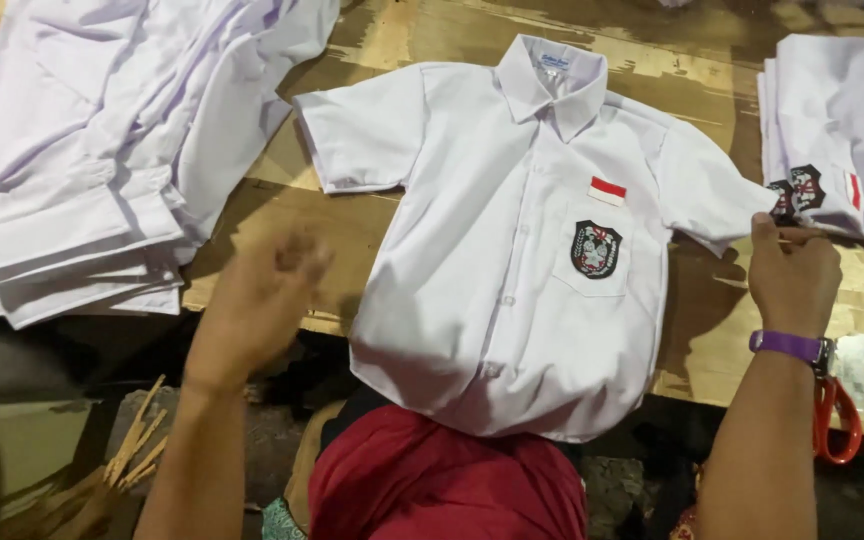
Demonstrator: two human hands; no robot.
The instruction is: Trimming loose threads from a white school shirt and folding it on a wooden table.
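A white short-sleeved shirt (512, 270) lies face up and spread flat on a worn wooden table (432, 40), its hem hanging a little over the near edge above the person's red-clad lap (442, 485). The shirt is buttoned down the front, its collar (552, 85) folded and pointing away from the person, with a small label inside the neck. On the chest pocket sits a dark shield-shaped badge (596, 249), and just above the pocket a small red-and-white patch (607, 190). Both sleeves are stretched out to the sides. The right hand (792, 275) pinches the end of the sleeve (712, 195) on that side between closed fingers; a purple band (790, 346) circles the wrist, and red-handled scissors (837, 420) hang below it. The left hand (262, 295) is blurred, raised above the table near the shirt's other edge, touching nothing; whether it is open or closed cannot be told. To the left lies a loose heap of white shirts (102, 150); at the right edge a folded stack (837, 130) of the same badged shirts sits just beside the held sleeve. Thin wooden sticks (132, 450) show at lower left.
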